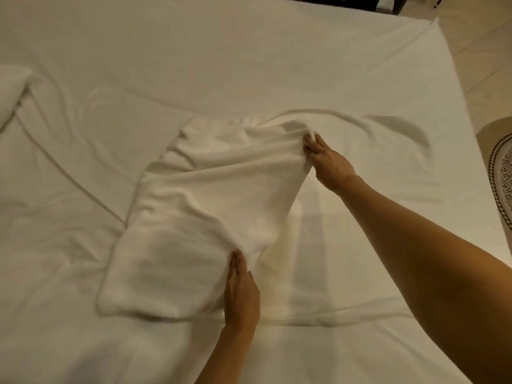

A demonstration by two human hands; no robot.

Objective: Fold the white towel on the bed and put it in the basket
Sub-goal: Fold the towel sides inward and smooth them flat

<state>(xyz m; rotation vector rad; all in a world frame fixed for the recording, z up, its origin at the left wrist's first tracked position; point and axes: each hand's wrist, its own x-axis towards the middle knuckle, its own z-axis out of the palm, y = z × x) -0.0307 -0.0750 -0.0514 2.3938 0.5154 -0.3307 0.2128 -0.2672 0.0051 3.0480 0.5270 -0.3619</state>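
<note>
One white towel (210,206) lies in the middle of the bed (249,65), on the white sheet. It is rumpled and partly bunched up. Its long way runs slanted, from the near left corner up to the far right corner. The near left end lies flat on the sheet. The far right end is lifted and pulled tight.

To the left of the towel, at the far left side of the bed, there is one more bunch of white cloth (11,92). I cannot tell what it is.

There are two bare hands. The left hand (241,289) is at the towel's near edge. Its fingers are straight and pressed together, and they hold that edge. Its arm comes up from the bottom.

The right hand (327,162) is at the towel's far right corner. Its fingers pinch that corner. Its arm is stretched out long.

Right of the towel, past the bed's edge, one round patterned thing (502,178) sits on the floor.
</note>
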